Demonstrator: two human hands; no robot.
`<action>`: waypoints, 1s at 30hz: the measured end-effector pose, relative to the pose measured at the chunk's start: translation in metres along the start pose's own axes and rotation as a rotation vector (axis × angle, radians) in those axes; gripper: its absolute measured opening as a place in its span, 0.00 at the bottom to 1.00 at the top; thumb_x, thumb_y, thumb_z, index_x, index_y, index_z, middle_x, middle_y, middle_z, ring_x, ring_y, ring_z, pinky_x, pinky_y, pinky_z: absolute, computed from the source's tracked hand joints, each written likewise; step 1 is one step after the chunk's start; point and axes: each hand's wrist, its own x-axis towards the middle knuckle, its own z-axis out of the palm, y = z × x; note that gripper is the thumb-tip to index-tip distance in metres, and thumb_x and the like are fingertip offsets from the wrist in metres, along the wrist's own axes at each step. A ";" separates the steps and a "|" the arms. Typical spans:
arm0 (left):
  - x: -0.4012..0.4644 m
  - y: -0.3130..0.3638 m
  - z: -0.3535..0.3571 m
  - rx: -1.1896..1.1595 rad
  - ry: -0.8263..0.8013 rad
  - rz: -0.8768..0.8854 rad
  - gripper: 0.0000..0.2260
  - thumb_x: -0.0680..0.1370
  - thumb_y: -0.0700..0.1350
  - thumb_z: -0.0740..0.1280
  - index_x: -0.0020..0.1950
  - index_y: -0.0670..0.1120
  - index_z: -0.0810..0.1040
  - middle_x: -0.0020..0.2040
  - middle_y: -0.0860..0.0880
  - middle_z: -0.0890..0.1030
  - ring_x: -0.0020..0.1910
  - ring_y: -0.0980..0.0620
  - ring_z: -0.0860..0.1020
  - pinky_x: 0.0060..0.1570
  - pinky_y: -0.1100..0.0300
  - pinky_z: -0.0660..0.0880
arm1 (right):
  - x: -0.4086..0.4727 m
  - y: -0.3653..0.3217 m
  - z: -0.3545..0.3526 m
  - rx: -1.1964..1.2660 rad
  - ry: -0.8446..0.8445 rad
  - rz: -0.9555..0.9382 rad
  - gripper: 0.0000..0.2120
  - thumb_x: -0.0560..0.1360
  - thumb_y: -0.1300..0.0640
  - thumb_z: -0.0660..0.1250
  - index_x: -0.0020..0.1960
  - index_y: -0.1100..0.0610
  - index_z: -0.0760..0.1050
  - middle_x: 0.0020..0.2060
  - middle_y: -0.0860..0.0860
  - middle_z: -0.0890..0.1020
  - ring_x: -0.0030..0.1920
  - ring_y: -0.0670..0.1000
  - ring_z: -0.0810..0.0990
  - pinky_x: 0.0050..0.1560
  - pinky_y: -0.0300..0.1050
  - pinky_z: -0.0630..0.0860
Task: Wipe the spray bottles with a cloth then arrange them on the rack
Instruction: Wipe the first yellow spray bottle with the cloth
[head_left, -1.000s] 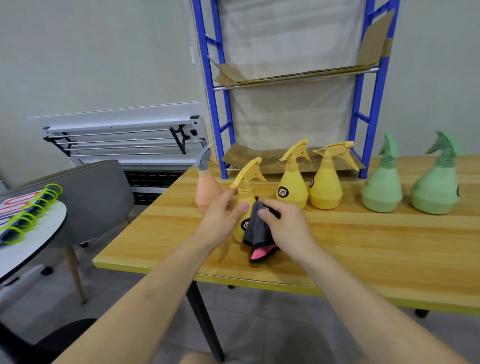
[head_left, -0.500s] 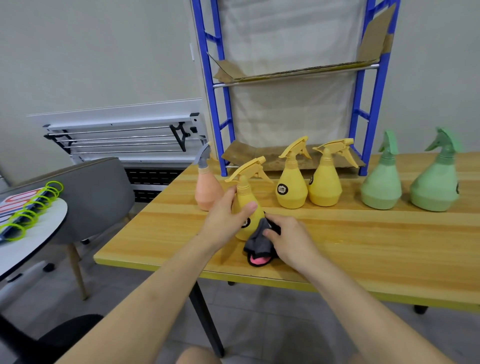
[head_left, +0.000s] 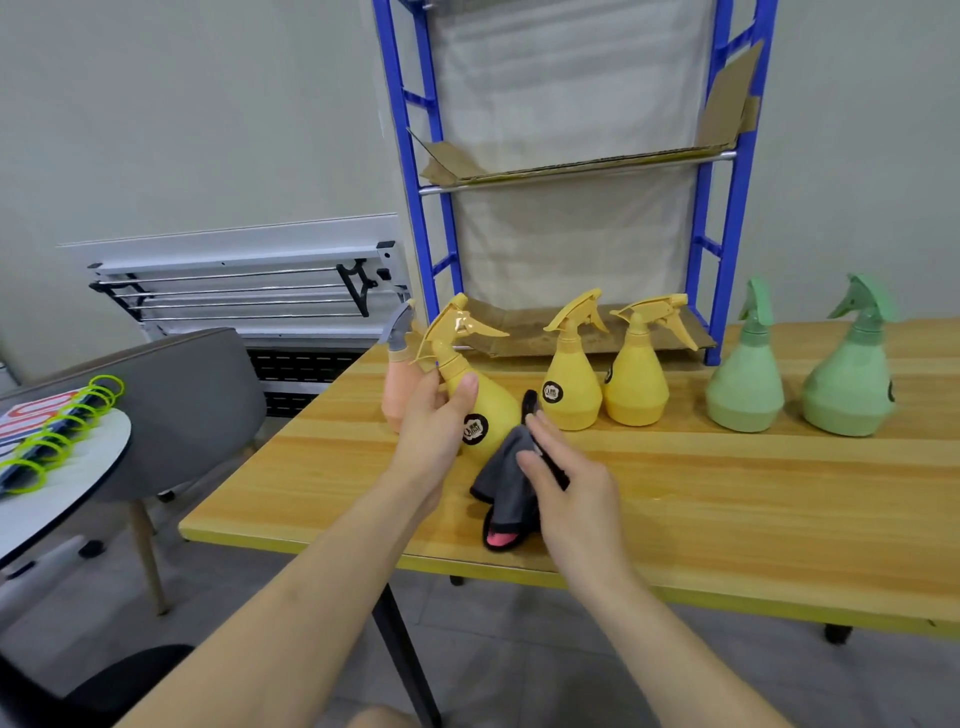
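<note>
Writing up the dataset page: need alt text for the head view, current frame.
A person's left hand grips a tilted yellow spray bottle while the right hand holds a grey cloth against it, over a wooden table. Two yellow, two green and one peach bottle stand behind, before a blue rack.

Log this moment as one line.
left hand: grips tilted yellow spray bottle | right hand: holds grey cloth against it | rack: no bottles

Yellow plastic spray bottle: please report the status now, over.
Left hand grips tilted yellow plastic spray bottle. Right hand presses grey cloth on it. Blue metal rack free of bottles.
</note>
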 end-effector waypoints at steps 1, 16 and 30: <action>0.000 0.004 0.002 -0.009 -0.004 0.006 0.09 0.84 0.51 0.65 0.63 0.52 0.79 0.54 0.57 0.84 0.60 0.51 0.82 0.64 0.42 0.77 | -0.001 0.000 0.004 0.015 -0.004 -0.013 0.21 0.82 0.60 0.67 0.73 0.50 0.74 0.72 0.39 0.73 0.73 0.34 0.67 0.74 0.33 0.64; 0.002 0.023 0.012 -0.212 -0.034 -0.043 0.12 0.87 0.48 0.57 0.65 0.50 0.78 0.60 0.51 0.84 0.66 0.47 0.79 0.71 0.39 0.71 | 0.003 -0.009 0.006 0.059 0.049 -0.117 0.21 0.83 0.59 0.66 0.74 0.49 0.72 0.73 0.40 0.73 0.74 0.34 0.66 0.74 0.33 0.64; -0.007 0.034 0.019 -0.325 -0.041 0.085 0.21 0.82 0.51 0.69 0.70 0.43 0.69 0.56 0.56 0.83 0.59 0.55 0.82 0.68 0.44 0.76 | 0.009 -0.022 -0.005 0.224 0.072 -0.066 0.18 0.84 0.57 0.63 0.73 0.47 0.74 0.65 0.31 0.76 0.69 0.31 0.71 0.70 0.32 0.68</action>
